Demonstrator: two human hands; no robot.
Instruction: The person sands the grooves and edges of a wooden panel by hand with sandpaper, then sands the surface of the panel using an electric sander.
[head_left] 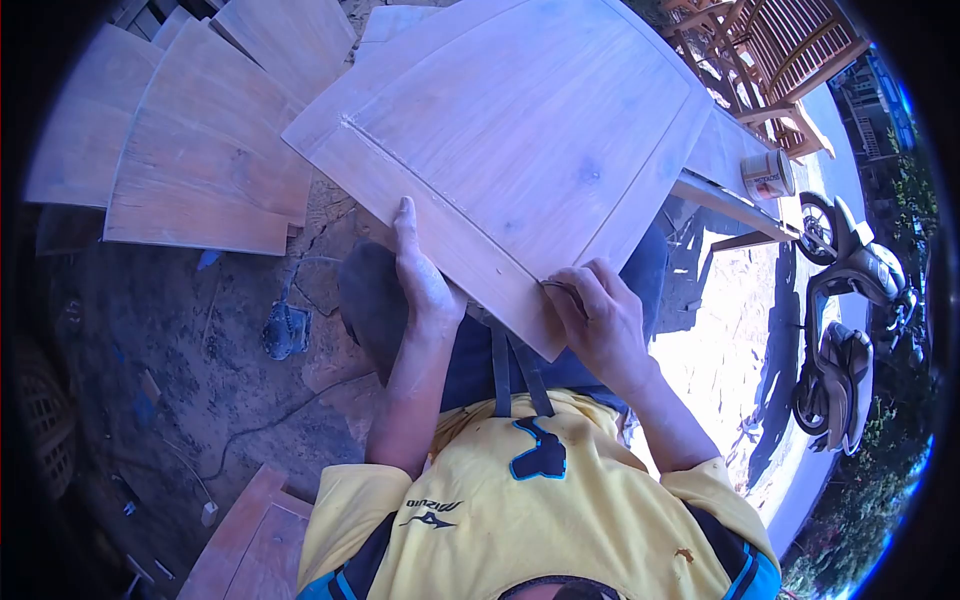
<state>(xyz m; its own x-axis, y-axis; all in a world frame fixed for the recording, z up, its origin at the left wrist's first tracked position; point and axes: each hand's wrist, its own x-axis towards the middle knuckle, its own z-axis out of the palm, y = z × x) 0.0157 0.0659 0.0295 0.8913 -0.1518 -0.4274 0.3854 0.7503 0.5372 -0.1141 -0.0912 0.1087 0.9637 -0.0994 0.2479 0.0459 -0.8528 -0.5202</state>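
Note:
A large pale wooden panel (500, 130) with grooves along its borders lies tilted over my knees. My left hand (425, 285) grips its near left edge, thumb along the top and the other fingers mostly hidden; whitish dust coats the skin. Near the panel's closest corner, my right hand (600, 310) is closed in a pinch over the meeting grooves. Between its fingers shows the dark edge of a small thin piece that looks like folded sandpaper (563, 288); most of it is hidden.
Several similar panels (205, 140) lean at the left, and another (255, 550) lies at lower left. A corded power tool (286, 330) sits on the dusty ground. To the right are a can (767, 175) on a bench, slatted wooden chairs (785, 50) and a parked motorbike (845, 320).

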